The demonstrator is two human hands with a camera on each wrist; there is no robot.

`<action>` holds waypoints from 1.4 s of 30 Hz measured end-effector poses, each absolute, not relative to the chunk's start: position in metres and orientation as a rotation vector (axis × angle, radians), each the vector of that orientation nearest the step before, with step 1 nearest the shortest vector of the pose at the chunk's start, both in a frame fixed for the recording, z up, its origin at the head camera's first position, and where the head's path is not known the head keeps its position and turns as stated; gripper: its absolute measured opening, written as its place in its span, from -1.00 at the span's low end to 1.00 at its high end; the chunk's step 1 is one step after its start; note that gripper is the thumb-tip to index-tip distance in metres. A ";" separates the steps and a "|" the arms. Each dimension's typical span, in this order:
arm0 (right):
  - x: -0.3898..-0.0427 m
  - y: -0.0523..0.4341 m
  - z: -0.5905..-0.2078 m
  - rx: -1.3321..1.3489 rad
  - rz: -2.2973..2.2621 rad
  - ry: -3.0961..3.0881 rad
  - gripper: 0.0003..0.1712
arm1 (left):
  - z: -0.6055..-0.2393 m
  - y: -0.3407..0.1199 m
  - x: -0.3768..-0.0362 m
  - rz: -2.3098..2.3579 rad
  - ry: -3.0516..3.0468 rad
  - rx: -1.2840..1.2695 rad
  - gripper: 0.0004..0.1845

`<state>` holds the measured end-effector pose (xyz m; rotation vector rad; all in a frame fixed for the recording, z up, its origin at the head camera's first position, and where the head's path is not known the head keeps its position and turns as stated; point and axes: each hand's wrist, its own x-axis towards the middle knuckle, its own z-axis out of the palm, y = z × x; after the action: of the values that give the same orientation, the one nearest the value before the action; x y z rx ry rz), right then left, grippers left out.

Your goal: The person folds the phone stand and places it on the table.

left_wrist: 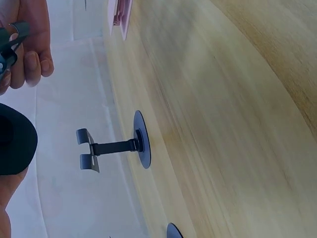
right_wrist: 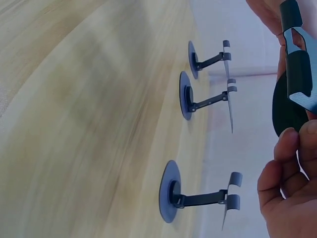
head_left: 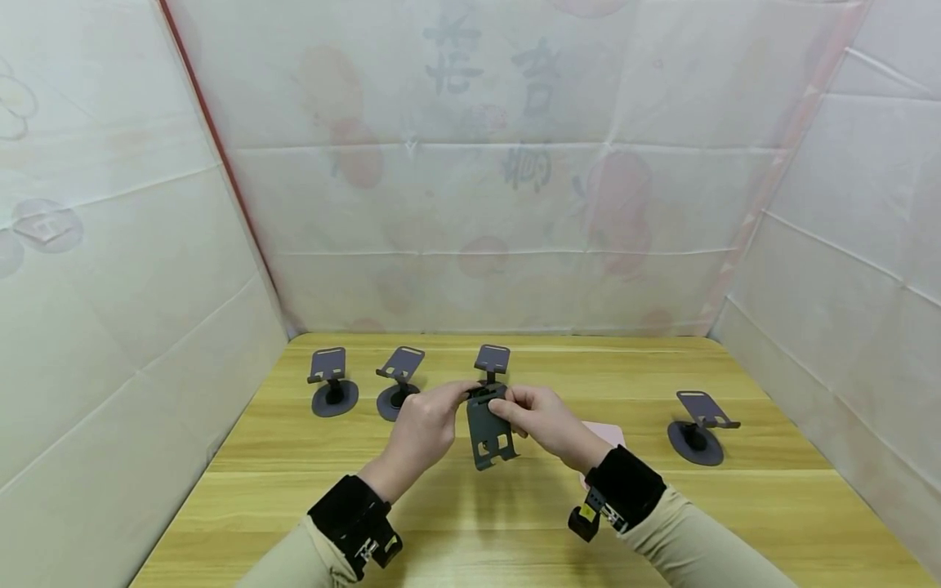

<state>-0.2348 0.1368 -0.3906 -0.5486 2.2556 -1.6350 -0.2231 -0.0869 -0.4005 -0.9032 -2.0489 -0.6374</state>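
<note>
A dark phone stand is held up over the table between both hands, its slotted plate [head_left: 491, 437] with two hooked lips hanging down towards me. My left hand [head_left: 435, 416] grips it at the upper left, by the round base. The right hand [head_left: 547, 420] pinches its upper right edge, thumb across the front. In the left wrist view the dark disc of the base [left_wrist: 20, 144] shows near the left hand. The right wrist view has the hooked lips [right_wrist: 299, 74] close up, with right fingers [right_wrist: 285, 144] against the disc's edge. Part of the hinge is hidden by fingers.
Similar stands are upright on the wooden table [head_left: 456, 539]: one far left [head_left: 334, 398], one beside it [head_left: 400, 371], one behind the hands [head_left: 492, 359] and one at the right [head_left: 694, 441]. A pink flat piece [head_left: 606, 433] lies under the right wrist. White sheeting encloses the table.
</note>
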 end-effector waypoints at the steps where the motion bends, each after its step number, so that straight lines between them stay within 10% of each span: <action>1: -0.235 0.137 -0.390 -0.551 -1.628 2.260 -0.46 | -0.401 -0.088 -0.223 -0.640 -2.054 -0.902 -0.74; 42: -0.224 0.152 -0.393 -0.731 -1.434 2.211 -0.66 | -0.396 -0.098 -0.227 -0.834 -2.070 -0.852 -0.81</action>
<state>-0.2238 0.1521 -0.3927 -0.7314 2.2107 -1.4342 -0.2267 -0.0977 -0.3965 -0.8519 -2.0700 -0.8340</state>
